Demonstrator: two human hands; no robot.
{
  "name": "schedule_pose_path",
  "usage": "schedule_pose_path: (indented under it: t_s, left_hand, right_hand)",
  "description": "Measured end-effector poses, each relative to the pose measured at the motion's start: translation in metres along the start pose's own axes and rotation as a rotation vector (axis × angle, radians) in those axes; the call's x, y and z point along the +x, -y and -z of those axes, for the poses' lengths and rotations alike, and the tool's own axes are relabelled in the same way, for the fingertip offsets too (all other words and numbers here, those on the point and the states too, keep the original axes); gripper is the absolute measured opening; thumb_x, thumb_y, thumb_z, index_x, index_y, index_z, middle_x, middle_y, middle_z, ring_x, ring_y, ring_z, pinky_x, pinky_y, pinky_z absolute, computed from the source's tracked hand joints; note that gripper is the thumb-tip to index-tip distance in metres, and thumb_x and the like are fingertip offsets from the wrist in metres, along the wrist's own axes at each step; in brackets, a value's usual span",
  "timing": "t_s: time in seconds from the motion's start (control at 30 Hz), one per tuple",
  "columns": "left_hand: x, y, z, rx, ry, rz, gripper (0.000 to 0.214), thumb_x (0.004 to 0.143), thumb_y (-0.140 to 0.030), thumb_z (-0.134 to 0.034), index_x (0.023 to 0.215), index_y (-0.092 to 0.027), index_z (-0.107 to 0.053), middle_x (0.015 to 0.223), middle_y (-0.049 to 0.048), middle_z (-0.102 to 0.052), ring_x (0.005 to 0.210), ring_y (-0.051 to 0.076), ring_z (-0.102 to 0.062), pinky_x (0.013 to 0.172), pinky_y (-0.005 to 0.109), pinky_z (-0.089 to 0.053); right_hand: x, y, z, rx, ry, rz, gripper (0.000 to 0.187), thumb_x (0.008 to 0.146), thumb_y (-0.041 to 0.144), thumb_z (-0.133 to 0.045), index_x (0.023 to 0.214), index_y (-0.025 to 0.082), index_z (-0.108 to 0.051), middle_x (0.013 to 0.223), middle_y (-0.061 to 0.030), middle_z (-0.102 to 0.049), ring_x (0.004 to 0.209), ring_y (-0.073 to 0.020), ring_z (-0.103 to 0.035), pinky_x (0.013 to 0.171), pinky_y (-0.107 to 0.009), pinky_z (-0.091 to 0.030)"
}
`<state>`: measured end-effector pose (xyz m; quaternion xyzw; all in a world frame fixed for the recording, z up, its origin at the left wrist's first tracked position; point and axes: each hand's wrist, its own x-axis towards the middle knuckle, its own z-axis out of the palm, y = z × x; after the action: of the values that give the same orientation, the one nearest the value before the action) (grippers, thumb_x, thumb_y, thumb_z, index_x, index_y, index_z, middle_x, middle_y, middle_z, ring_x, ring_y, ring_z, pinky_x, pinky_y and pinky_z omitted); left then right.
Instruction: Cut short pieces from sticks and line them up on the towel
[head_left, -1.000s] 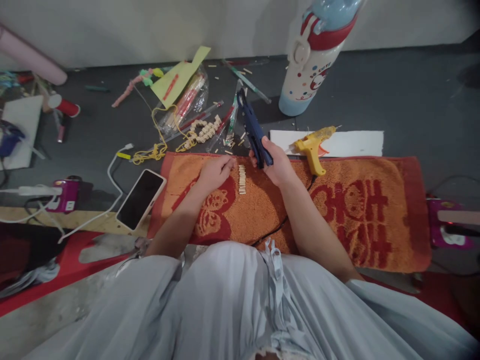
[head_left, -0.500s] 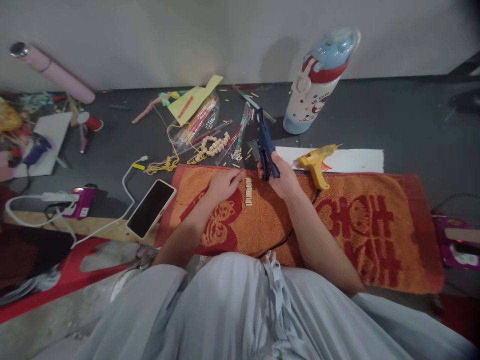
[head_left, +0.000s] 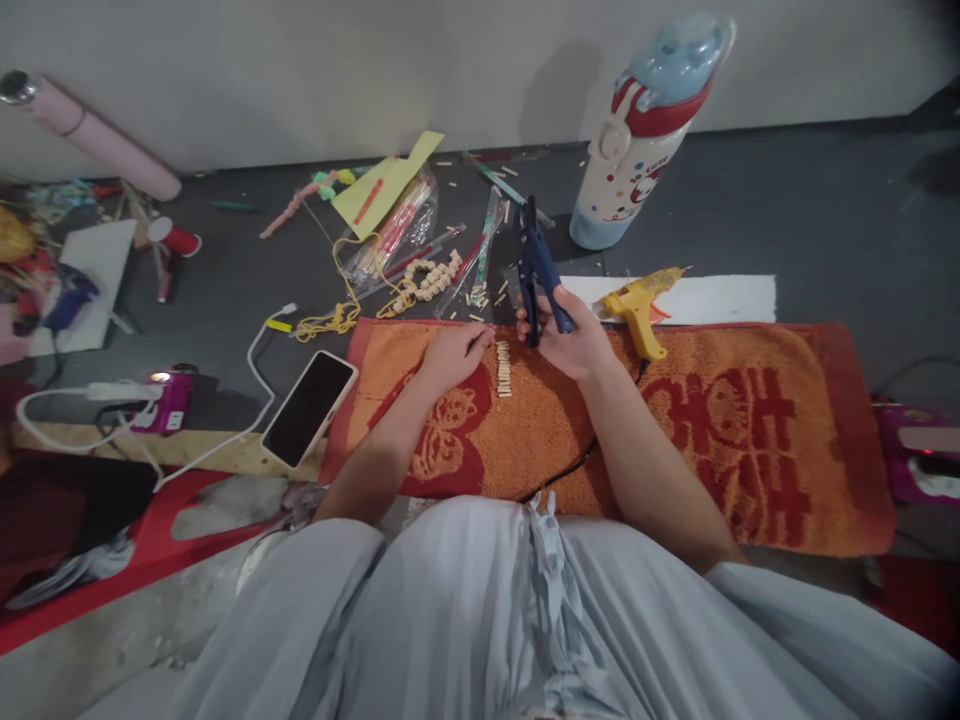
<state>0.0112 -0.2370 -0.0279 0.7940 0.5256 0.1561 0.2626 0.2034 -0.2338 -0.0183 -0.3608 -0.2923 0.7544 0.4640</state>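
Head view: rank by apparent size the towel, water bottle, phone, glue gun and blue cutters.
1. Orange-red patterned towel
2. White dotted water bottle, blue-lidded
3. White-cased smartphone
4. Yellow plastic glue gun and blue-handled cutters in the right hand look alike; unranked.

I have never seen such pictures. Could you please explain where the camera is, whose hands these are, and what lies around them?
There is no machine. One camera on a person's head looks down at their own bare hands. The right hand holds a blue tool. The left hand rests on an orange towel, beside a row of small sticks. A yellow glue gun lies at the towel's far edge, a phone to its left, a bottle behind.
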Motion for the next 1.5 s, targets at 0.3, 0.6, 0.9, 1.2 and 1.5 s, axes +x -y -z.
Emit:
schedule_pose_path:
  t_s: [0.3, 0.6, 0.9, 1.2, 1.5]
  left_hand:
    - [-0.001, 0.001, -0.003, -0.004, -0.029, -0.031, 0.036, 0.090, -0.038, -0.034, 0.085, -0.018, -0.063, 0.075, 0.0038, -0.066, 0.064, 0.014, -0.056, 0.062, 0.027, -0.039]
    - [-0.007, -0.003, -0.002, 0.008, -0.074, -0.048, 0.036, 0.091, -0.040, -0.034, 0.088, -0.018, -0.062, 0.074, 0.0047, -0.066, 0.066, 0.015, -0.056, 0.062, 0.027, -0.040]
    - [-0.017, -0.030, 0.018, 0.110, 0.028, -0.108, 0.033, 0.090, -0.038, -0.035, 0.089, -0.021, -0.063, 0.082, 0.0040, -0.066, 0.075, 0.016, -0.058, 0.069, 0.029, -0.042]
    - [-0.025, -0.009, -0.002, 0.021, -0.090, -0.066, 0.037, 0.090, -0.040, -0.035, 0.098, -0.017, -0.063, 0.086, 0.0064, -0.068, 0.073, 0.015, -0.059, 0.068, 0.028, -0.044]
    - [-0.020, -0.002, -0.003, 0.048, -0.146, -0.087, 0.036, 0.090, -0.039, -0.037, 0.094, -0.016, -0.064, 0.076, 0.0044, -0.067, 0.060, 0.011, -0.055, 0.061, 0.024, -0.042]
  right_hand:
    - [-0.003, 0.001, 0.000, 0.004, 0.009, -0.005, 0.031, 0.073, 0.053, -0.055, 0.083, 0.023, -0.057, 0.082, -0.0023, -0.059, 0.073, -0.0143, -0.055, 0.069, -0.032, -0.049]
    - [0.007, -0.008, 0.010, 0.080, -0.023, 0.061, 0.021, 0.074, 0.038, -0.064, 0.078, 0.020, -0.056, 0.074, 0.0011, -0.057, 0.063, -0.0102, -0.053, 0.063, -0.028, -0.047]
    - [0.010, -0.010, 0.011, 0.011, -0.057, 0.078, 0.023, 0.076, 0.036, -0.066, 0.070, 0.019, -0.052, 0.068, 0.0006, -0.056, 0.058, -0.0102, -0.052, 0.056, -0.028, -0.043]
    - [0.012, -0.008, 0.010, 0.034, -0.058, 0.044, 0.024, 0.077, 0.035, -0.066, 0.068, 0.019, -0.051, 0.070, 0.0000, -0.058, 0.057, -0.0099, -0.053, 0.055, -0.026, -0.043]
    - [0.013, -0.008, 0.011, 0.086, -0.027, 0.034, 0.018, 0.080, 0.029, -0.061, 0.070, 0.017, -0.052, 0.069, -0.0016, -0.060, 0.056, -0.0105, -0.053, 0.055, -0.026, -0.043]
